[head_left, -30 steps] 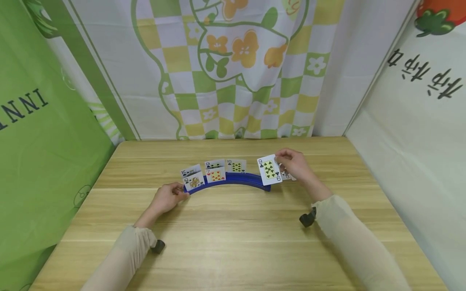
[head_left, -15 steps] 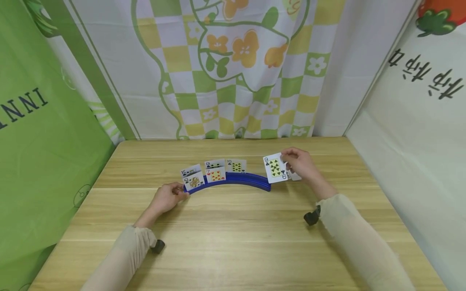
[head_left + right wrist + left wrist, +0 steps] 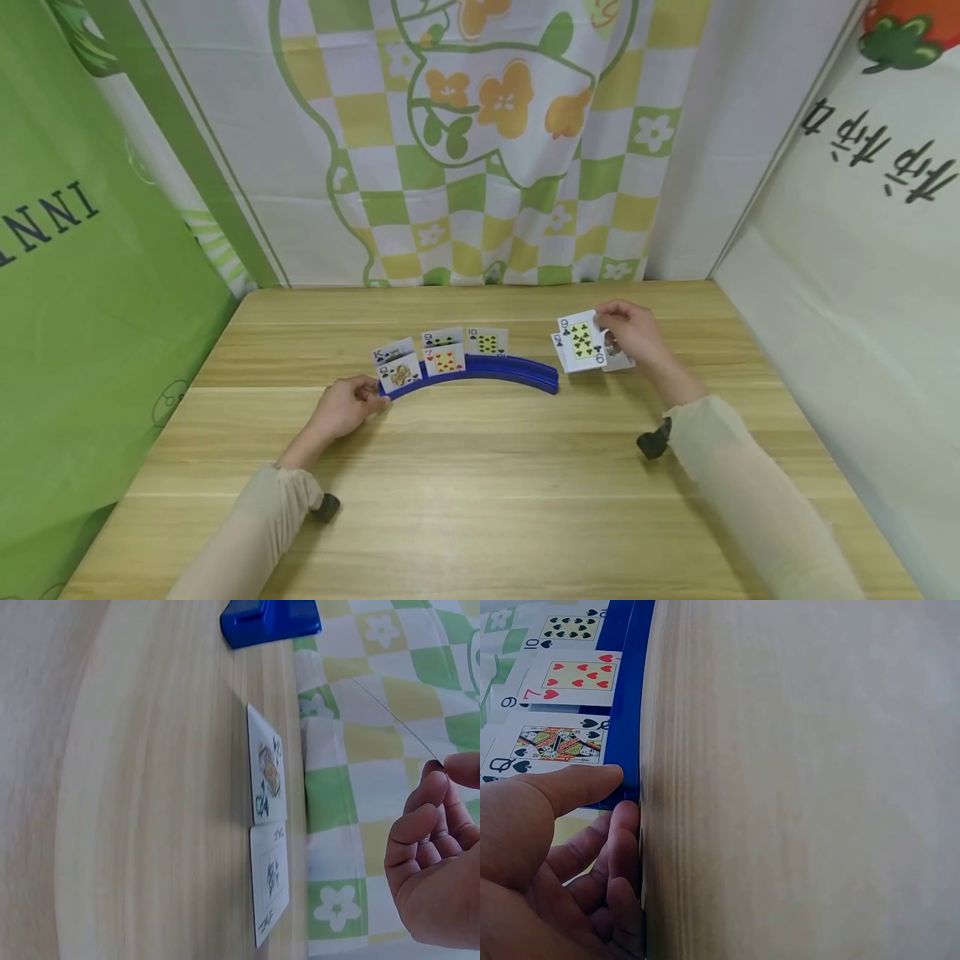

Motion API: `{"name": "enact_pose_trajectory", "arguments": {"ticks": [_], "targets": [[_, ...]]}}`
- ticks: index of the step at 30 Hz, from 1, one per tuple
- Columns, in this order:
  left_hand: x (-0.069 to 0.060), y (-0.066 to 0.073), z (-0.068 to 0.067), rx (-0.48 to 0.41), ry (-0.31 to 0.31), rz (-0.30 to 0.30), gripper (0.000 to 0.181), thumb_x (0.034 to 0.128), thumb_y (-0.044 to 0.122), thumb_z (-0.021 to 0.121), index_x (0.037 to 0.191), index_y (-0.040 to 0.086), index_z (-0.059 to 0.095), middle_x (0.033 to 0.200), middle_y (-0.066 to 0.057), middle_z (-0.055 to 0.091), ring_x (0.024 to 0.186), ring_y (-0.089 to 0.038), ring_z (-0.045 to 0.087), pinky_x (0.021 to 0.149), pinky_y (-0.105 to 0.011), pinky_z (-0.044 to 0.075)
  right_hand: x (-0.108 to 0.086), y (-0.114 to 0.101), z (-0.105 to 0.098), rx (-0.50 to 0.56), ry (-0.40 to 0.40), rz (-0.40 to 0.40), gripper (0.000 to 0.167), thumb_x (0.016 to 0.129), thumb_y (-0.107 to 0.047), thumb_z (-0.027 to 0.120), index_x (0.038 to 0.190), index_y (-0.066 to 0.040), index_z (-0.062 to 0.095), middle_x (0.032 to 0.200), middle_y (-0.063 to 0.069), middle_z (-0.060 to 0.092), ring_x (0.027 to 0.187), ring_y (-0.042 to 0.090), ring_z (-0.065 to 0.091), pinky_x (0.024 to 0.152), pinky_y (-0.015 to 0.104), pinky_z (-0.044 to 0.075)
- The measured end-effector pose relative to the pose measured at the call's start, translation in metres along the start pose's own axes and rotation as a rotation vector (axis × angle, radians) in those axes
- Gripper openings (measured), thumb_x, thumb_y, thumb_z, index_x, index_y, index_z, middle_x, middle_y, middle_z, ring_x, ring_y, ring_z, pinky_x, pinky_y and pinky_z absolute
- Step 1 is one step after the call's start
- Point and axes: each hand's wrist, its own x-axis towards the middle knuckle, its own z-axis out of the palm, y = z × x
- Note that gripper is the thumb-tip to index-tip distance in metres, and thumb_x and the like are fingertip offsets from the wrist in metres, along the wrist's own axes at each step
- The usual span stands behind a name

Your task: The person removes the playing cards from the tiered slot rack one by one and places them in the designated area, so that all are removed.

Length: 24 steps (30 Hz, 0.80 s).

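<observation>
My left hand [image 3: 345,408] grips the left end of a curved blue card holder [image 3: 517,368]; in the left wrist view the thumb [image 3: 585,782] lies on its front. Upright in the holder stand a king, a queen of spades [image 3: 400,374], a nine, a seven of hearts [image 3: 445,360] and a ten of spades [image 3: 488,342]. Beyond the holder's right end my right hand [image 3: 633,333] pinches a nine of clubs [image 3: 580,342] by its upper right corner, raised above the table. In the right wrist view that card is nearly edge-on.
Two more cards lie on the table behind the raised nine: a queen [image 3: 270,769] and a card with a dark print [image 3: 271,877]. A patterned curtain [image 3: 480,208] hangs at the back edge of the wooden table [image 3: 480,500]. Cloth walls flank both sides.
My right hand has moved right and slightly away with the nine of clubs, from in front of the holder's right end to past it. The left hand and holder have stayed put.
</observation>
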Motion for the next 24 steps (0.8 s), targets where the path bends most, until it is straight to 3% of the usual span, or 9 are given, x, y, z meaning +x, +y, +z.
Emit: {"name": "enact_pose_trajectory", "arguments": {"ticks": [13,19,24], "targets": [[0.002,-0.003,0.000,0.000,-0.001,0.003,0.045,0.0879,0.030,0.075,0.119,-0.001,0.066,0.093,-0.009,0.073,0.074,-0.015,0.060,0.065,-0.028,0.047,0.008,0.011,-0.016,-0.051,0.053,0.036,0.031,0.101,-0.017,0.054,0.125,0.002,0.057,0.091,-0.002,0.057,0.073,0.010,0.055,0.063,0.024,0.049],[0.002,-0.003,0.000,0.002,-0.003,0.010,0.044,0.0877,0.030,0.075,0.118,-0.002,0.066,0.091,-0.009,0.073,0.073,-0.015,0.060,0.064,-0.028,0.046,0.010,0.014,-0.021,-0.074,0.069,0.064,0.033,0.102,-0.020,0.052,0.128,0.001,0.056,0.104,0.004,0.057,0.078,0.012,0.056,0.071,0.028,0.051],[0.001,-0.002,0.000,-0.001,-0.001,0.008,0.043,0.0877,0.029,0.075,0.117,-0.001,0.066,0.091,-0.009,0.073,0.072,-0.015,0.059,0.064,-0.028,0.046,0.013,0.017,-0.026,-0.058,0.075,0.080,0.034,0.102,-0.020,0.052,0.130,0.000,0.055,0.108,0.004,0.056,0.076,0.009,0.056,0.066,0.022,0.048]]}}
